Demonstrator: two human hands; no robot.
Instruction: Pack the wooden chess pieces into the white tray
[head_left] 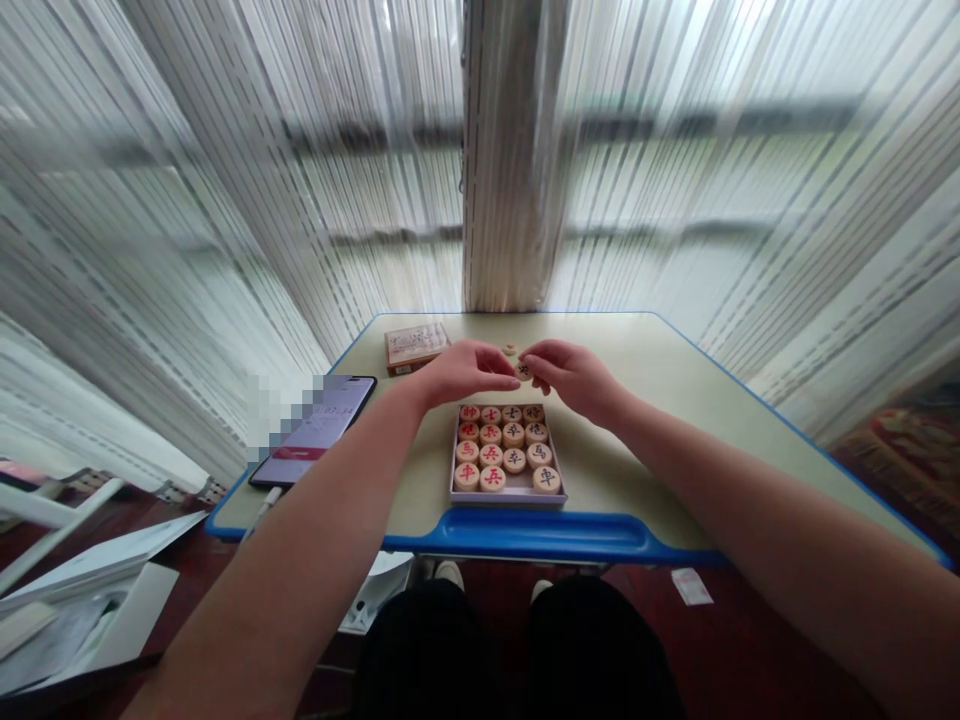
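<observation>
Between my hands, above the far side of the open box, is a round wooden Chinese chess piece (523, 370) with a dark character. The fingers of my right hand (568, 372) pinch it from the right and cover part of it. My left hand (471, 368) meets it from the other side, thumb and fingertips at its edge. Below them lies a shallow open box (517, 497) with rows of pieces, red characters on the left and dark ones on the right. A gap shows in its front row, beside the dark corner piece (547, 480). Loose pieces (511, 350) lie beyond my hands.
A flat box lid (417, 343) with printed writing lies at the table's back left. A phone (315, 440) with a cable rests at the left edge. The pale table (637, 450) has a blue rim and a front groove. Striped curtains (502, 160) hang behind it.
</observation>
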